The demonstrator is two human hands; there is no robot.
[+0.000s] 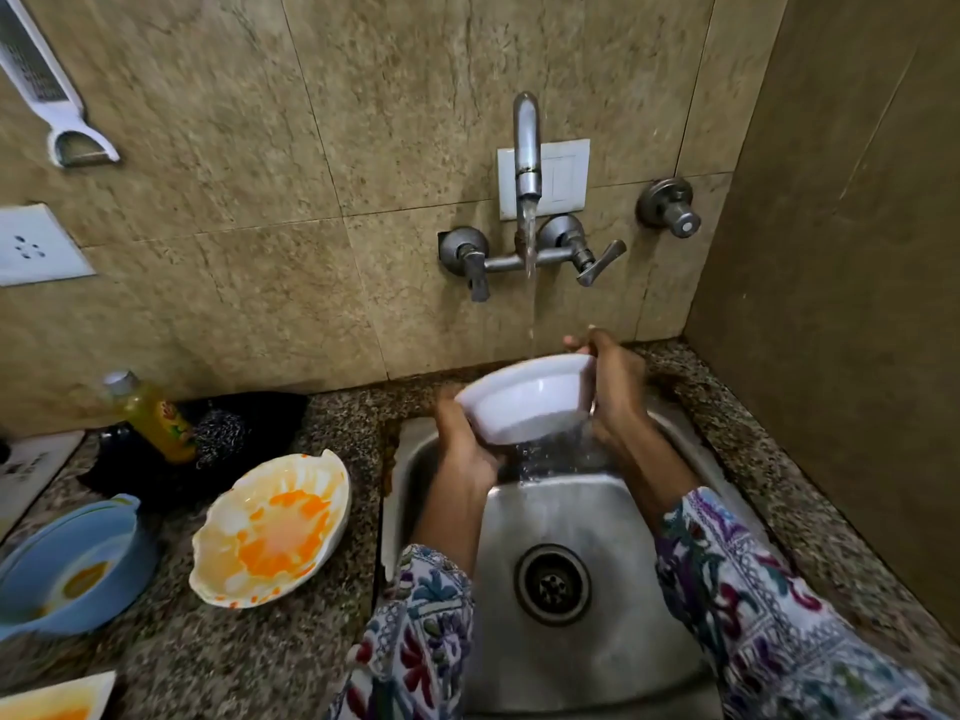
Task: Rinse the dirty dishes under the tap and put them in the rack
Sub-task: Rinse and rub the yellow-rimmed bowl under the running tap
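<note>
A white bowl [530,397] is tilted toward me over the steel sink [571,522], and water spills from its lower edge. My left hand [465,444] grips its lower left side. My right hand [615,381] grips its right rim, fingers over the far edge. The tap [527,148] on the wall runs, its stream falling behind the bowl. On the counter to the left sit a white scalloped bowl [272,527] smeared with orange sauce and a blue bowl [72,563] with orange residue. No rack is in view.
A yellow bottle [156,415] and a steel scrubber [221,431] stand at the back of the granite counter [208,657]. Another orange-stained dish [52,701] shows at the bottom left corner. A side wall [831,304] closes the right. A grater [47,85] hangs top left.
</note>
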